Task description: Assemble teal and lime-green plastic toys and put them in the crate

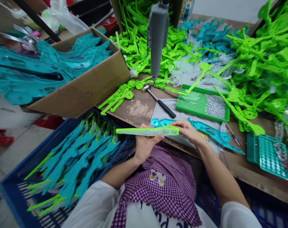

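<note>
Work piece: long, flat green-and-clear piece (147, 130), held up in front of the torso near the surface (129, 115) edge; lies nearly level across the view, bright green along the top, clear layer below.
Left hand: left hand (145, 144) grips the piece near mid-length, thumb on the near side, other fingers mostly hidden behind it.
Right hand: right hand (185, 129) is at the piece's right end, fingers bent toward its far edge; can't tell if it's pinching or only touching.
Behind the hands: teal part (209, 131) lying on a pale cloth, partly covered by the right hand and piece.
Hammer: black-handled hammer (166, 108), head away from the person, left of the green tray (191, 100).
Tray contents: small metallic bits (216, 106), all in the right part.
Power tool: grey driver (157, 41) hanging upright, tip above the surface.
Right side: screwdriver (234, 135) beside the teal part's far end; teal perforated tray (268, 155) further right.
Back: big heaps of green parts (265, 63), clear pieces (203, 74) between.
Left side: cardboard box (91, 85) of teal shells (70, 60); below it, blue crate (12, 191) with teal-and-green assemblies (79, 161).
</note>
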Action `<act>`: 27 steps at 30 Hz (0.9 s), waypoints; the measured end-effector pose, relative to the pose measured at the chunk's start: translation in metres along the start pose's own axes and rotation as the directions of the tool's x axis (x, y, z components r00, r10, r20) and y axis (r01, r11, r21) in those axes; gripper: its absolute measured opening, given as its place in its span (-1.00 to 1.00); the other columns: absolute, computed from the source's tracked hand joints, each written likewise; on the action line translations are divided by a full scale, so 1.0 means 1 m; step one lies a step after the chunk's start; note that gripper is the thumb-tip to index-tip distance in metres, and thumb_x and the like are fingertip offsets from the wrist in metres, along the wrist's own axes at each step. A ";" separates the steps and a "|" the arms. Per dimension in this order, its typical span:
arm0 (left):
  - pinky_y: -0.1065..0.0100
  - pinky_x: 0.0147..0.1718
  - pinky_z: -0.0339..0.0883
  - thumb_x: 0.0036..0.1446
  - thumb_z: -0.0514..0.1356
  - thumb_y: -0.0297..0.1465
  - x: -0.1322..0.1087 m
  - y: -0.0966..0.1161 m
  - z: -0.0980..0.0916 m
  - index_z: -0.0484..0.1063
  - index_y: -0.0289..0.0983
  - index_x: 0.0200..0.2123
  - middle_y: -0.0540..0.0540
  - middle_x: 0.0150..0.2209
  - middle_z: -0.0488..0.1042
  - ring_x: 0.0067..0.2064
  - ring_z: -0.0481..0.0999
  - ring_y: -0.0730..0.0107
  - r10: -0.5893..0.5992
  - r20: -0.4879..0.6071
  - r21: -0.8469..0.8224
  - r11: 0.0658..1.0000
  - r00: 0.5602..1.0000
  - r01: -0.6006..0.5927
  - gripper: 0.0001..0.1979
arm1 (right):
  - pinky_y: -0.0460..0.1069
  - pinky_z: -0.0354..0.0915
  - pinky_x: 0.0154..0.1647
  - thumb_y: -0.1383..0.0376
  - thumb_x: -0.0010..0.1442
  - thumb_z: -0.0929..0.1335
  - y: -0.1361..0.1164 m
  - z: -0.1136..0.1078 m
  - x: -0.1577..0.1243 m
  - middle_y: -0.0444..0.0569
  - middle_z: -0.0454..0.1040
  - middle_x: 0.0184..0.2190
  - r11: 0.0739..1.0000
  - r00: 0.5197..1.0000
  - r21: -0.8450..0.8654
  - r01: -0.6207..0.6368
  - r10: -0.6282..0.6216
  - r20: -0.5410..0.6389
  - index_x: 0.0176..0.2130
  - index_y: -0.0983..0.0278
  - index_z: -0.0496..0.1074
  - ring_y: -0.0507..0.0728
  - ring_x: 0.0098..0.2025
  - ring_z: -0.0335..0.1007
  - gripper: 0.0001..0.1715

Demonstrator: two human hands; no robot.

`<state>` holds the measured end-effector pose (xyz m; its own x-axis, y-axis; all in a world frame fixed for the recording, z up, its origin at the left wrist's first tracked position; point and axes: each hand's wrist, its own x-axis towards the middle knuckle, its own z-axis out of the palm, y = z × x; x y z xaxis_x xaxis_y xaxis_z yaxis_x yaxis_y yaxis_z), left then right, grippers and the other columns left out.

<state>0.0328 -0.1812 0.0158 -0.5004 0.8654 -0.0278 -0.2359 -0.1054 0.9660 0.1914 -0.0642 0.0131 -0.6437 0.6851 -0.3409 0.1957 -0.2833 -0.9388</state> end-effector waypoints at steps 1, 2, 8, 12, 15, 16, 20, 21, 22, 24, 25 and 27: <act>0.51 -0.35 0.32 -0.20 0.47 -0.40 0.000 -0.001 0.000 0.26 -0.26 -0.39 0.12 -0.44 0.36 -0.40 0.39 0.58 -0.006 -0.007 -0.004 1.000 1.000 0.006 -0.57 | -0.08 0.21 -0.38 0.22 -0.06 0.38 0.000 0.000 0.000 -0.10 0.52 -0.45 1.000 1.000 0.001 -0.005 0.005 0.004 -0.40 0.27 0.54 0.03 -0.41 0.32 -0.80; 0.51 -0.36 0.33 -0.20 0.47 -0.39 0.000 -0.002 0.000 0.26 -0.26 -0.39 0.12 -0.44 0.36 -0.40 0.39 0.58 -0.020 -0.015 -0.008 1.000 1.000 0.020 -0.57 | -0.08 0.20 -0.38 0.22 -0.07 0.38 0.001 0.001 0.000 -0.10 0.52 -0.45 1.000 1.000 -0.002 -0.009 0.009 0.006 -0.40 0.26 0.54 0.03 -0.41 0.32 -0.80; 0.41 -0.30 0.42 -0.24 0.48 -0.33 0.001 0.001 0.000 0.27 -0.27 -0.40 0.10 -0.44 0.42 -0.35 0.46 0.50 -0.252 -0.030 -0.108 0.963 0.967 0.247 -0.55 | -0.07 0.20 -0.35 0.17 -0.08 0.39 0.004 0.000 -0.001 -0.11 0.52 -0.48 0.999 0.999 -0.036 -0.031 0.030 -0.026 -0.46 0.26 0.52 0.03 -0.41 0.31 -0.79; 0.39 -0.26 0.46 -0.22 0.47 -0.34 0.010 0.012 -0.004 0.36 -0.29 -0.37 0.04 -0.36 0.50 -0.28 0.52 0.44 -0.359 0.032 -0.215 0.909 0.933 0.357 -0.61 | -0.09 0.11 -0.48 0.14 -0.09 0.40 0.005 -0.002 -0.001 -0.11 0.47 -0.53 0.997 0.997 -0.056 -0.045 0.042 -0.067 -0.45 0.27 0.54 0.00 -0.49 0.22 -0.75; 0.35 -0.16 0.47 -0.17 0.44 -0.38 0.025 0.017 -0.015 0.42 -0.29 -0.30 -0.03 -0.27 0.56 -0.21 0.56 0.36 -0.431 0.152 -0.249 0.854 0.889 0.457 -0.65 | -0.10 -0.02 -0.57 0.10 -0.09 0.42 0.004 -0.003 -0.001 -0.17 0.36 -0.64 0.997 0.992 -0.042 -0.063 0.058 -0.110 -0.40 0.30 0.56 -0.05 -0.59 0.05 -0.67; 0.34 -0.13 0.47 -0.17 0.43 -0.40 0.032 0.018 -0.020 0.44 -0.30 -0.28 -0.05 -0.27 0.57 -0.19 0.57 0.34 -0.453 0.202 -0.242 0.836 0.868 0.492 -0.65 | -0.10 -0.04 -0.58 0.08 -0.09 0.43 0.003 -0.003 0.000 -0.18 0.33 -0.66 0.997 0.990 -0.036 -0.067 0.062 -0.125 -0.38 0.31 0.56 -0.06 -0.61 0.00 -0.65; 0.38 -0.15 0.47 -0.24 0.40 -0.57 0.064 0.019 -0.037 0.46 -0.33 -0.24 -0.10 -0.25 0.58 -0.23 0.58 0.37 -0.494 0.310 -0.181 0.808 0.812 0.560 -0.60 | -0.09 0.10 -0.49 0.06 -0.08 0.47 -0.002 0.001 0.006 -0.12 0.46 -0.52 0.998 0.984 -0.062 0.010 -0.020 -0.175 -0.30 0.28 0.57 -0.02 -0.53 0.19 -0.60; 0.39 -0.18 0.48 -0.25 0.39 -0.60 0.072 0.018 -0.039 0.45 -0.33 -0.24 -0.09 -0.25 0.57 -0.25 0.57 0.39 -0.487 0.296 -0.170 0.820 0.822 0.547 -0.59 | -0.08 0.14 -0.46 0.06 -0.08 0.48 -0.003 0.003 0.009 -0.10 0.48 -0.48 0.995 0.982 -0.093 0.037 -0.054 -0.181 -0.28 0.28 0.57 0.00 -0.49 0.23 -0.59; 0.39 -0.20 0.48 -0.24 0.37 -0.61 0.079 0.018 -0.042 0.45 -0.33 -0.24 -0.09 -0.26 0.57 -0.26 0.57 0.41 -0.471 0.269 -0.160 0.838 0.840 0.522 -0.60 | -0.07 0.15 -0.45 0.05 -0.07 0.48 -0.003 0.006 0.011 -0.10 0.48 -0.48 0.990 0.979 -0.132 0.055 -0.080 -0.186 -0.25 0.27 0.57 0.00 -0.49 0.24 -0.57; 0.37 -0.22 0.49 -0.19 0.37 -0.56 0.090 0.014 -0.046 0.44 -0.33 -0.23 -0.08 -0.27 0.56 -0.28 0.56 0.42 -0.427 0.202 -0.139 0.878 0.881 0.458 -0.64 | -0.07 0.11 -0.49 0.01 -0.03 0.46 -0.002 0.011 0.017 -0.14 0.42 -0.56 0.973 0.975 -0.221 0.063 -0.108 -0.195 -0.20 0.28 0.57 -0.01 -0.55 0.17 -0.52; 0.35 -0.22 0.49 -0.15 0.37 -0.52 0.094 0.012 -0.048 0.43 -0.32 -0.23 -0.08 -0.27 0.55 -0.27 0.55 0.41 -0.407 0.170 -0.127 0.894 0.897 0.430 -0.65 | -0.07 0.07 -0.52 0.00 -0.01 0.44 -0.001 0.013 0.020 -0.16 0.37 -0.60 0.963 0.973 -0.261 0.061 -0.116 -0.199 -0.18 0.29 0.56 -0.02 -0.58 0.13 -0.50; 0.31 -0.23 0.49 -0.12 0.39 -0.42 0.096 0.006 -0.053 0.41 -0.32 -0.20 -0.10 -0.24 0.54 -0.25 0.55 0.38 -0.379 0.116 -0.096 0.916 0.918 0.390 -0.63 | -0.07 0.04 -0.54 -0.02 0.02 0.42 0.003 0.017 0.025 -0.19 0.31 -0.65 0.945 0.974 -0.321 0.056 -0.123 -0.192 -0.16 0.32 0.56 -0.02 -0.61 0.08 -0.47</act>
<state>-0.0606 -0.1243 0.0052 -0.2736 0.8911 -0.3622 -0.4914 0.1942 0.8490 0.1636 -0.0594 0.0024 -0.5084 0.8310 -0.2256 0.3863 -0.0140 -0.9223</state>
